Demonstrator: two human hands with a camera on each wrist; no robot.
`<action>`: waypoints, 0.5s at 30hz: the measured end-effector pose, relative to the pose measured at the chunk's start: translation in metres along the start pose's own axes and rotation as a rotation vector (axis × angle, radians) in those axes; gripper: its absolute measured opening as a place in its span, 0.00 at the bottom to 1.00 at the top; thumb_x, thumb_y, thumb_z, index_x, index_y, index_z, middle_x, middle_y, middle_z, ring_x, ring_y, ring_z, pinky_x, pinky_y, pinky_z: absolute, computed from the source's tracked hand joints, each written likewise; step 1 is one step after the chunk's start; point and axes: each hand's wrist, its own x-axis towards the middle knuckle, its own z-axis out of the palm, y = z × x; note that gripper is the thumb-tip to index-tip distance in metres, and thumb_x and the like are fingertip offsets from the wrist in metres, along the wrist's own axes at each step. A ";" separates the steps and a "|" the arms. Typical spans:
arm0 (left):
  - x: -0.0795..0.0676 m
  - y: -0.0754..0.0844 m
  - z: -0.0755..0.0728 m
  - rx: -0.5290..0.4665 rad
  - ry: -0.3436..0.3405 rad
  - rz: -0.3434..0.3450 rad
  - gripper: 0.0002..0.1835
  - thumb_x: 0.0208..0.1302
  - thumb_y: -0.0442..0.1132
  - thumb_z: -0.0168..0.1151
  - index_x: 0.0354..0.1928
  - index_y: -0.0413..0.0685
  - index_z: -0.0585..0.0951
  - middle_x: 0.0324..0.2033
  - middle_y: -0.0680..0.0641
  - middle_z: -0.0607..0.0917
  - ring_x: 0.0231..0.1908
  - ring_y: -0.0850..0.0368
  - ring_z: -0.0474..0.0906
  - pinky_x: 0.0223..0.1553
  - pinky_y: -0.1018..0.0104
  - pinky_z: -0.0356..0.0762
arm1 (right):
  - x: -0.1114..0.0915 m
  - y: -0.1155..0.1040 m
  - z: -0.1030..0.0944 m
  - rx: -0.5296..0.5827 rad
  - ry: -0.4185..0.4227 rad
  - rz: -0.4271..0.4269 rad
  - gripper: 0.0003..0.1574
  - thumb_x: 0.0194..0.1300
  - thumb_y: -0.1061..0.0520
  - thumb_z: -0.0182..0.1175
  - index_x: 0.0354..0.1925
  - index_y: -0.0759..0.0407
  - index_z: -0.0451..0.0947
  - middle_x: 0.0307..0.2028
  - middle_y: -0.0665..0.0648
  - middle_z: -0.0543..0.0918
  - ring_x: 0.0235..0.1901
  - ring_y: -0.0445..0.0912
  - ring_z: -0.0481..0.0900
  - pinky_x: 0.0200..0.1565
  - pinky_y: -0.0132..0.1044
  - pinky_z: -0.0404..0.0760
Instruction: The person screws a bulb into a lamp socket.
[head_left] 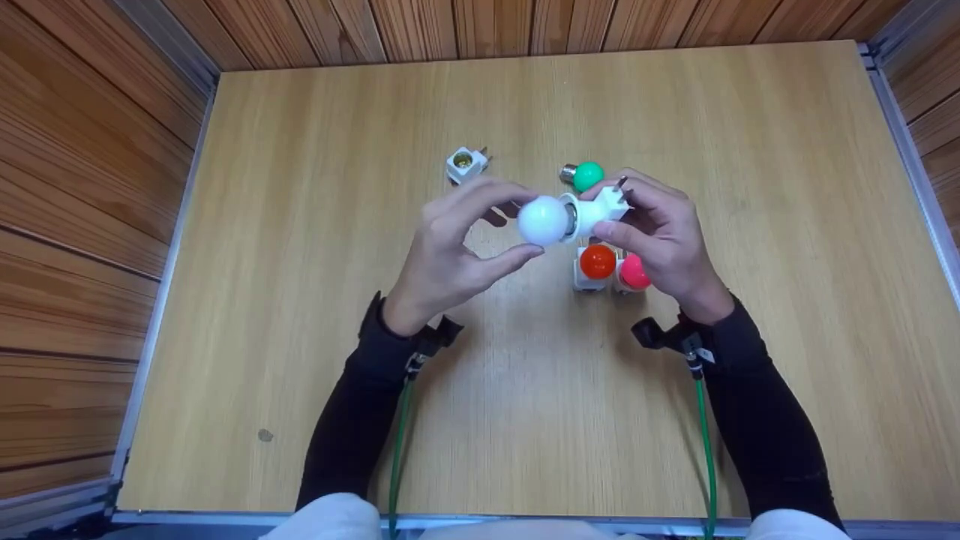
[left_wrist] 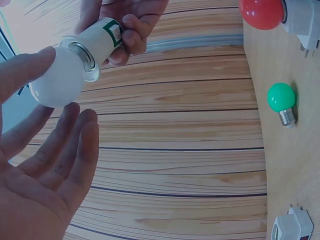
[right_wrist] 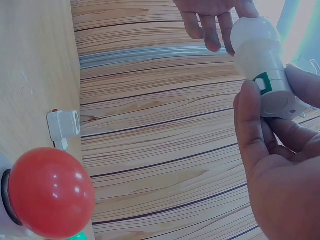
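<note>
Pale, light-brown wood-grain tabletop (head_left: 300, 187), broad and four-sided, grain running front to back; small round grey spot (head_left: 265, 435) near its front left. Reddish-brown plank back wall (head_left: 495, 30), boards upright, dark seams between. Matching plank left wall (head_left: 75, 225) and plank right wall (head_left: 930, 112) close in the sides. Grey metal edge rail (head_left: 158, 300) along the table's left; similar grey metal right rail (head_left: 916, 187). Bluish-white light glare (right_wrist: 305, 30), right wrist view, upper right; source unclear.
</note>
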 end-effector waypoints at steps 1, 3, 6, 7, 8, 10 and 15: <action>0.000 0.000 0.000 -0.006 0.001 -0.006 0.25 0.62 0.44 0.79 0.57 0.38 0.85 0.51 0.41 0.90 0.48 0.54 0.88 0.47 0.63 0.91 | 0.000 0.000 0.000 -0.001 -0.001 0.002 0.14 0.67 0.73 0.64 0.50 0.81 0.80 0.45 0.50 0.88 0.37 0.42 0.80 0.43 0.24 0.88; 0.000 0.001 0.000 -0.021 0.004 -0.016 0.25 0.62 0.43 0.79 0.57 0.38 0.85 0.51 0.41 0.90 0.47 0.54 0.88 0.46 0.63 0.92 | 0.000 0.000 0.000 -0.010 -0.004 0.004 0.15 0.68 0.72 0.64 0.51 0.81 0.80 0.46 0.49 0.88 0.38 0.42 0.80 0.44 0.24 0.88; -0.001 0.002 0.001 -0.055 0.007 -0.033 0.24 0.62 0.41 0.79 0.57 0.36 0.84 0.50 0.40 0.89 0.47 0.54 0.88 0.46 0.65 0.92 | 0.000 0.000 0.000 -0.022 -0.006 0.009 0.15 0.68 0.72 0.64 0.52 0.80 0.80 0.46 0.49 0.88 0.39 0.42 0.80 0.47 0.25 0.89; -0.001 0.002 0.002 -0.070 0.009 -0.044 0.24 0.62 0.40 0.79 0.57 0.36 0.84 0.50 0.39 0.89 0.47 0.54 0.88 0.46 0.66 0.92 | 0.000 0.000 0.000 -0.023 -0.006 0.009 0.15 0.68 0.72 0.64 0.52 0.81 0.80 0.46 0.49 0.87 0.39 0.42 0.81 0.47 0.25 0.89; -0.001 0.003 0.003 -0.088 0.013 -0.059 0.24 0.62 0.39 0.78 0.57 0.35 0.84 0.50 0.39 0.88 0.47 0.54 0.88 0.46 0.67 0.92 | 0.000 0.000 0.001 -0.023 -0.005 0.008 0.15 0.68 0.72 0.64 0.52 0.80 0.80 0.46 0.49 0.87 0.39 0.42 0.81 0.47 0.25 0.89; -0.001 0.006 0.005 -0.142 0.027 -0.110 0.23 0.63 0.37 0.78 0.57 0.34 0.84 0.50 0.39 0.88 0.47 0.55 0.88 0.46 0.66 0.93 | 0.000 0.000 0.001 -0.024 -0.001 0.006 0.15 0.68 0.72 0.64 0.52 0.80 0.80 0.46 0.49 0.87 0.39 0.42 0.81 0.48 0.25 0.89; -0.002 0.016 0.011 -0.245 0.096 -0.238 0.20 0.64 0.35 0.77 0.55 0.34 0.84 0.50 0.39 0.87 0.46 0.56 0.88 0.47 0.62 0.94 | 0.000 0.000 0.003 -0.032 0.002 -0.001 0.16 0.68 0.72 0.65 0.52 0.79 0.80 0.47 0.49 0.87 0.41 0.43 0.81 0.49 0.25 0.89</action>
